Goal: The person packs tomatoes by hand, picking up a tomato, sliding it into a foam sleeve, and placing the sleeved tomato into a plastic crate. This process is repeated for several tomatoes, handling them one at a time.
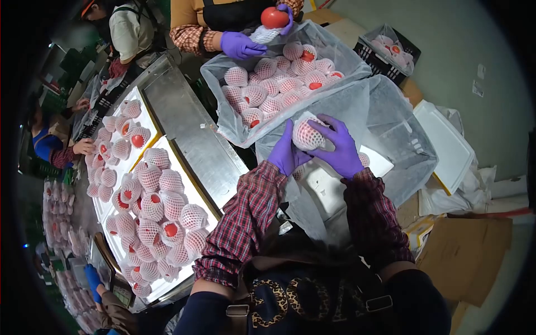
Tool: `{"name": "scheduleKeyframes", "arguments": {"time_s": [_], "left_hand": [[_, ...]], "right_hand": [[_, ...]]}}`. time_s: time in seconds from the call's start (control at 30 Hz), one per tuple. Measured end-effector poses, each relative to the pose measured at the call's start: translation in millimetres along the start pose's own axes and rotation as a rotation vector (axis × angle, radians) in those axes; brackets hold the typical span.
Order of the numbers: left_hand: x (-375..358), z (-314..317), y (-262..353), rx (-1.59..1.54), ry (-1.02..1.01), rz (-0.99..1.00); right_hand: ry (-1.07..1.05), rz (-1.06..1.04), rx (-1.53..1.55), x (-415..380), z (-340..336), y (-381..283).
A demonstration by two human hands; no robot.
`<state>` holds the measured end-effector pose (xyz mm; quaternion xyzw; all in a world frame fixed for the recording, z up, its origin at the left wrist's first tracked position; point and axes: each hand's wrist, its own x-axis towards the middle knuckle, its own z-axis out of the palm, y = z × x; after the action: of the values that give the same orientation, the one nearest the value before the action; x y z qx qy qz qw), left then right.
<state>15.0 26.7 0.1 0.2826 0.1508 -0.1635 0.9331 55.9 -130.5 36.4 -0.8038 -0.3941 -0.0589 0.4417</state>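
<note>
- The person's left hand (286,153) and right hand (339,149), both in purple gloves, cup one net-wrapped fruit (308,135) between them; each grip is wrapped closely around that fruit, the left from one side, the right over the top and the other side.
- The fruit is held above a box lined with clear plastic (391,128), whose white bottom shows just below the hands.
- Just beyond it stands a second lined box (234,125), filled with fruit in white foam nets (262,92), some showing red skin.
- A co-worker across that box holds a bare red fruit (274,18) in one purple-gloved hand (287,14) and a foam net in the other gloved hand (240,44).
- To the left, a steel table (192,131) carries white trays (146,120) crowded with netted fruit (159,204).
- More people work along the table's far side.
- A white lid (449,145) lies to the right of the boxes, with flattened cardboard (466,251) nearby.
</note>
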Motion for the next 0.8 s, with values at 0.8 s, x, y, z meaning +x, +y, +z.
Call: {"name": "scheduleKeyframes", "arguments": {"time_s": [0.8], "left_hand": [[-1,-5,-7,0.005,0.057,0.195]], "right_hand": [[0.226,0.199,0.389,3,-4,22]]}}
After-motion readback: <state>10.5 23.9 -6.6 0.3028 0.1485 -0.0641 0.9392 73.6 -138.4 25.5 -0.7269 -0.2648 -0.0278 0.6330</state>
